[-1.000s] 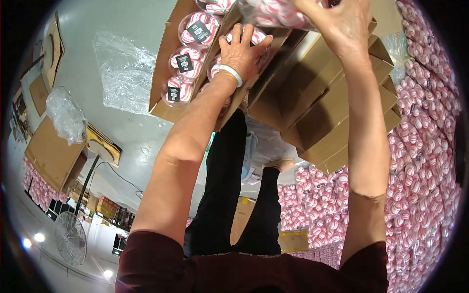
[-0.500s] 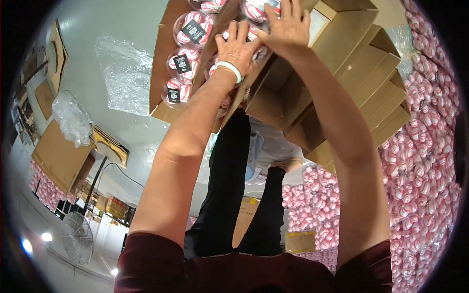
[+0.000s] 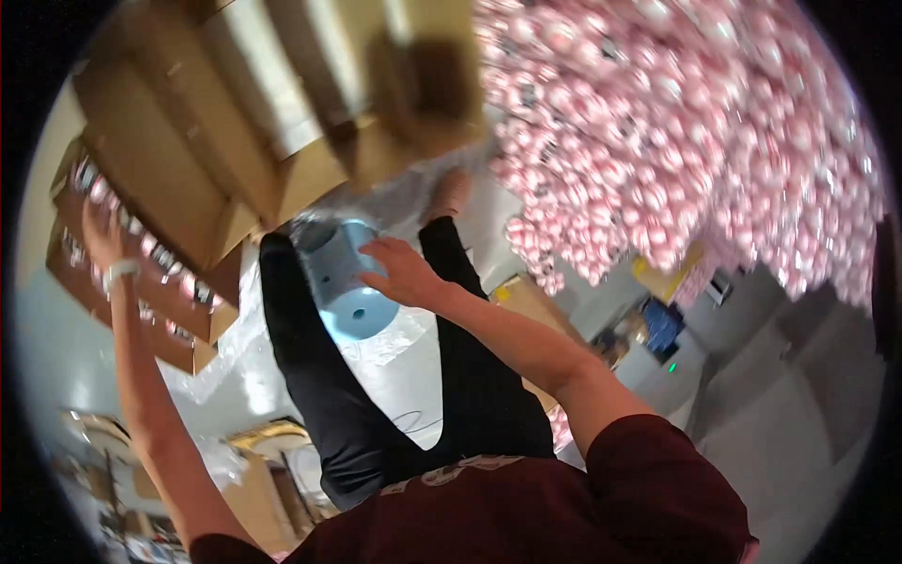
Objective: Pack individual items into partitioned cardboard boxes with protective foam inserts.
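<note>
At the far left, my left hand [image 3: 103, 240], with a white band at its wrist, reaches over red-and-white striped balls [image 3: 193, 289] in clear packing. These balls stand in rows in an open brown cardboard box [image 3: 202, 355]. The fingers of that hand look stretched out on the balls, though they are slightly blurred. My right hand [image 3: 406, 271] hangs in the air between my legs, above a light blue plastic stool [image 3: 362, 315]. Its fingers and thumb are apart, with nothing held.
Several open cardboard boxes [image 3: 164, 155] stand side by side at the upper left, next to the filled box. A big heap of bagged pink-and-white striped balls [image 3: 620, 160] covers the upper right. Clear plastic sheeting [image 3: 399, 346] lies around the stool.
The view has swung to the right, so the filled box now sits at the far left. My right hand has left the balls and come down over the stool. My left hand stays at the box.
</note>
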{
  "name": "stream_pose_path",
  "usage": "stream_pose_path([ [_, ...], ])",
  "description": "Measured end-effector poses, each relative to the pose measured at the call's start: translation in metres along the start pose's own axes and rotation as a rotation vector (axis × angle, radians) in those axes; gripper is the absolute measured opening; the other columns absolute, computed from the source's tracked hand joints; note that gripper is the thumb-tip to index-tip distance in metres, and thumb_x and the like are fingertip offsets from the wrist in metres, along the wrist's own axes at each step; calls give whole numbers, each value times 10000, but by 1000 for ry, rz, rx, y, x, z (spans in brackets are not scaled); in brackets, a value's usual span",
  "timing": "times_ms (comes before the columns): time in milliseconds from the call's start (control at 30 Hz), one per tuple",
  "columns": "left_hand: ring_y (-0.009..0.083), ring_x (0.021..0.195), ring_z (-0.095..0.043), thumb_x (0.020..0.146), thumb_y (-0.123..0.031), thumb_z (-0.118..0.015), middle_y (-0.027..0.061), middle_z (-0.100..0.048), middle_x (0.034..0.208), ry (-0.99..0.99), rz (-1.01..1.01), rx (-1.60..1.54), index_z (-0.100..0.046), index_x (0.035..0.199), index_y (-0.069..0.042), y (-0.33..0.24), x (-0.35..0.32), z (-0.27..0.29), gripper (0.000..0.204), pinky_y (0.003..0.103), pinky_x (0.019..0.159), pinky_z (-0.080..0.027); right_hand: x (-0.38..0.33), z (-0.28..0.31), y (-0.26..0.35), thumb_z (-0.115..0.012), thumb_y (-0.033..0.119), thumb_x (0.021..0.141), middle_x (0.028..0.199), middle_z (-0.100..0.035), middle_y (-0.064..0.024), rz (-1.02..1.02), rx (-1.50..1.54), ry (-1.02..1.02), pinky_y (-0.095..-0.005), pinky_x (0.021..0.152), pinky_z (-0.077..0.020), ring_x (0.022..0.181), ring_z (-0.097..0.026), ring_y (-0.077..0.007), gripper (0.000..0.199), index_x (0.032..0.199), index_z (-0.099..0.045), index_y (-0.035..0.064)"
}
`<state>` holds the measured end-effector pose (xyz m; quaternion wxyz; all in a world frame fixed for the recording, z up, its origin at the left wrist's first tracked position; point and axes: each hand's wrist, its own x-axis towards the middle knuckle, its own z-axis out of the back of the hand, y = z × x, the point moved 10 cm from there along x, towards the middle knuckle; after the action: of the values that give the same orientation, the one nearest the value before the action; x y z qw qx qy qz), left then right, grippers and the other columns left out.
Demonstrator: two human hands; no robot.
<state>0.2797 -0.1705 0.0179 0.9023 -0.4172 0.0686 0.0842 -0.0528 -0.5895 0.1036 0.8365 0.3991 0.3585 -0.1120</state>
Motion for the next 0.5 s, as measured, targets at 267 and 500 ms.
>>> stream_pose_path([
  [267, 254, 1296, -382, 867, -87, -615, 153, -400, 1406, 426, -452, 3, -357, 1392, 15, -261, -197, -142, 593, 361, 1084, -290, -210, 17, -224, -690, 380, 825, 1298, -470, -158, -1036, 950, -638, -440, 948, -429, 1181, -477, -256, 843, 1463, -220, 93],
  [500, 442, 1286, -343, 651, -152, -775, 262, -363, 1373, 984, -809, -287, -394, 1385, -55, -440, -342, -307, 833, 478, 1071, -296, -342, 157, -302, -790, 329, 729, 1480, -220, -232, -660, 855, -1511, -404, 1016, -382, 1315, -315, -316, 1052, 1484, -117, 39],
])
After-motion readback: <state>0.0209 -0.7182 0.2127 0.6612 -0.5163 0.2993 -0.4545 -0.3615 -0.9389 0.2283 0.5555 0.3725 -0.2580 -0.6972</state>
